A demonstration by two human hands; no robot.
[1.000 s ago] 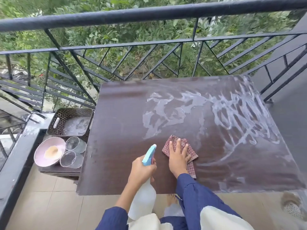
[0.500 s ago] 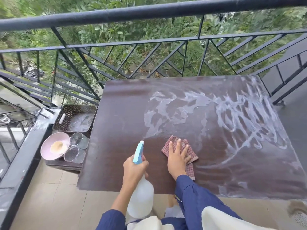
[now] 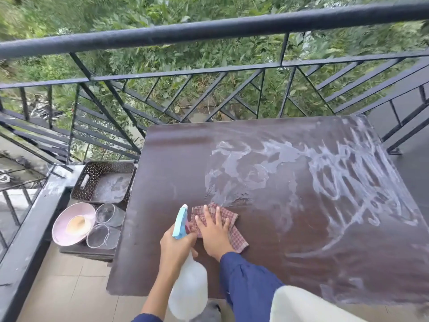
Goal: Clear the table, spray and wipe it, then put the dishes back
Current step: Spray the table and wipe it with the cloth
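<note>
Wiping stage: judged mid-task, with spraying done, most of the foam point(image 3: 348, 182) not yet wiped and the putting-back not yet begun.
Railing point(image 3: 209, 34): ran dark along the far edge of the bench point(image 3: 167, 182), greenery behind.
Bench: dark brown; looked dry on the left, wet across the middle, far side and right.
Foam: spread in white streaks and smears; lay beyond and to the right of the cloth point(image 3: 237, 238), nearest smear just past its far edge.
Coming move: judged to turn on pushing the cloth away and rightward into the foam; right grip point(image 3: 214, 231) nearer to it, left grip point(image 3: 176, 248) busy just beside on the left.
Basket point(image 3: 102, 167): dark, perforated; stood on a low stand point(image 3: 88, 251) just left of the bench, pale film on its floor.
Spray bottle point(image 3: 189, 287): translucent white body, pale blue head; hung over the near edge of the bench, nozzle aimed away, just beside the cloth's left edge.
Bowl point(image 3: 60, 231): pink; sat near the basket on the stand, something tan inside.
Cloth: red-and-white checked, folded, flat on the near-left part of the bench; long axis seemed to run from far left to near right.
Glasses point(image 3: 109, 214): two, clear; sat between bowl and bench.
Left grip: closed round the neck of the spray bottle.
Right grip: lay flat, fingers spread, pressing the cloth; curled round nothing.
</note>
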